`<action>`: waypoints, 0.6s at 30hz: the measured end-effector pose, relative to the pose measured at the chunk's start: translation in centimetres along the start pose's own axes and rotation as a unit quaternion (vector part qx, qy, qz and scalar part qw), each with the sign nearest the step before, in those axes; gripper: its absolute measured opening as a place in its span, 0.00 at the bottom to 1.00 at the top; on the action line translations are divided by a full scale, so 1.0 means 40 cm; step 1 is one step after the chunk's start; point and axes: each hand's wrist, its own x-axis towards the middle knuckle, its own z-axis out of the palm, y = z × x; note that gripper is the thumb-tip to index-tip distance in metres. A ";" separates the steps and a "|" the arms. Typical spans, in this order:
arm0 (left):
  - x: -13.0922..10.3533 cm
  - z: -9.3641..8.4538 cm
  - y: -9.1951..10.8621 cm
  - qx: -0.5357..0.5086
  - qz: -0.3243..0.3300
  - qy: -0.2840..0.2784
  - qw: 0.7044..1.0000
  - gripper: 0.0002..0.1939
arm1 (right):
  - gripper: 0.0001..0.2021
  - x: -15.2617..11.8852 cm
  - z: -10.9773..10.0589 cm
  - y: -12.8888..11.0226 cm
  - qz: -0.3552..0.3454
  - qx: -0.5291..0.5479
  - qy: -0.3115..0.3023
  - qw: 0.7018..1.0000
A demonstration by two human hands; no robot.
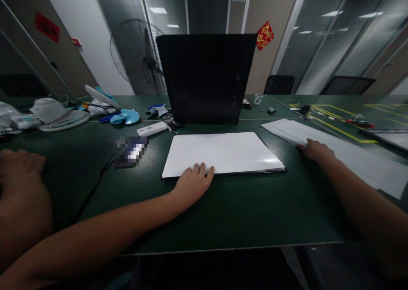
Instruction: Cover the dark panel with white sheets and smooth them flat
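In the head view a flat white panel with a dark rim [219, 152] lies on the green table before me. My left hand [194, 181] rests on its near edge, fingers spread and lying flat on the white surface. Over to the right, a long white sheet [344, 156] stretches towards the table's right side. My right hand [315, 150] has its fingers closed at the near left edge of this sheet; the fingertips are partly hidden.
A black screen-like panel [207, 79] stands upright behind the white panel. On the left are a blurred phone [130, 151], a white stick-shaped device [153, 129], blue fan blades [126, 116] and white fan parts [63, 117]. Another person's arm [24, 196] rests at far left.
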 end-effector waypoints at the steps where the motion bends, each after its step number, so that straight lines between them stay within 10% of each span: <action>1: -0.001 -0.001 0.001 0.002 0.000 0.002 1.000 0.28 | 0.37 -0.007 -0.004 -0.004 -0.003 0.000 0.007 1.000; 12: -0.002 0.003 0.002 -0.009 -0.006 0.017 1.000 0.27 | 0.34 -0.105 -0.069 -0.088 -0.011 0.014 0.148 0.989; 18: -0.001 0.011 0.002 0.000 -0.005 0.020 1.000 0.27 | 0.31 -0.193 -0.083 -0.174 -0.163 0.146 0.345 0.913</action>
